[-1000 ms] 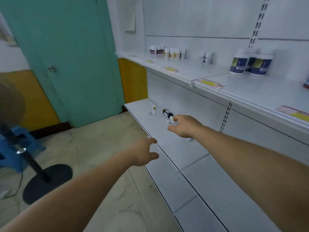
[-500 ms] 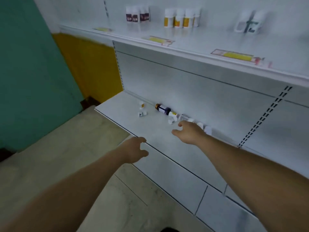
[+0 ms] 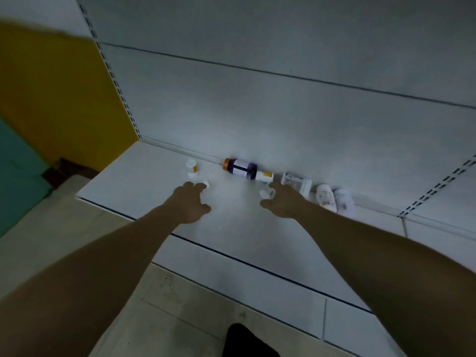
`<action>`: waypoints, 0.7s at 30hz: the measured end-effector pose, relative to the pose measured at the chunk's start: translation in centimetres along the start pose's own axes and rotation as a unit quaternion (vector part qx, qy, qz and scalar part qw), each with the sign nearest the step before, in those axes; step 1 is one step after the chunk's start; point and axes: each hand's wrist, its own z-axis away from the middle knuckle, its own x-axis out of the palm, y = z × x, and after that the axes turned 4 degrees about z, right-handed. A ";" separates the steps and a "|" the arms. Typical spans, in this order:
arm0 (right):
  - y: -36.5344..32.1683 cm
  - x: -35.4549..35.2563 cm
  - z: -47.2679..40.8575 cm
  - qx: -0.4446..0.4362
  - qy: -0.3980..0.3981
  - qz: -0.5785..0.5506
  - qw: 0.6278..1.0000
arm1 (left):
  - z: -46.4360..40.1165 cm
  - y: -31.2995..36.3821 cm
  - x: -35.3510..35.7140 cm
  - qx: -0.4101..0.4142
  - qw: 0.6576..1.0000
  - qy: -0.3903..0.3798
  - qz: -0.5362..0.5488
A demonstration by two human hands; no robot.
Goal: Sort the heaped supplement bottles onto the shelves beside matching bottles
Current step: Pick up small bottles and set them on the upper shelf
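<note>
A low white shelf (image 3: 144, 173) spans mid-frame, supplement bottles strewn along its back wall. The largest, a dark bottle with an orange cap (image 3: 240, 168), lies on its side, long axis running along the wall, just above and left of the right hand (image 3: 284, 203). That hand, fingers loosely spread and holding nothing, is nearest a small white bottle (image 3: 266, 193) at its fingertips. The left hand (image 3: 189, 204), likewise empty and half-curled, reaches toward another small white bottle (image 3: 206, 184) at centre-left.

Yellow wall panel (image 3: 59, 94) left of shelving; teal door (image 3: 18, 173) beside it; beige floor tiles (image 3: 85, 243) below.
</note>
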 end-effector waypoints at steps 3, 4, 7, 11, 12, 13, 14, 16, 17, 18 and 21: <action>0.1 2.6 -3.3 0.032 0.013 0.020 0.999 | -4.9 -2.2 1.9 0.033 0.998 0.030 -0.042; 0.1 3.4 -4.1 0.045 0.015 0.028 0.998 | -6.2 -2.8 2.6 0.040 0.997 0.034 -0.052; -0.4 5.1 -5.0 0.061 0.047 0.051 0.996 | -8.2 -4.2 4.1 0.063 0.996 0.046 -0.052; -1.1 5.8 -4.3 0.079 0.111 0.032 0.990 | -8.8 -5.0 4.0 0.080 0.990 0.109 0.025; -1.4 5.7 -3.7 0.079 0.123 0.001 0.989 | -8.4 -4.6 3.5 0.068 0.988 0.096 0.096; -1.9 5.5 -2.8 0.076 0.128 -0.061 0.987 | -7.6 -4.1 2.8 0.042 0.976 0.063 0.204; -2.6 5.1 -1.7 0.074 0.122 -0.158 0.977 | -6.3 -3.3 2.0 0.012 0.939 0.018 0.343; -5.0 3.5 1.3 0.085 0.091 -0.409 0.904 | -3.1 -1.5 -0.5 -0.030 0.808 -0.064 0.585; -6.4 2.5 3.1 0.088 0.073 -0.521 0.846 | -1.1 -0.7 -1.9 -0.034 0.750 -0.090 0.654; -7.8 1.6 4.9 0.084 0.059 -0.606 0.789 | 0.9 0.0 -3.3 -0.030 0.709 -0.103 0.697; -11.6 -0.5 10.4 0.048 0.045 -0.713 0.698 | 6.7 0.7 -7.9 -0.001 0.641 -0.123 0.758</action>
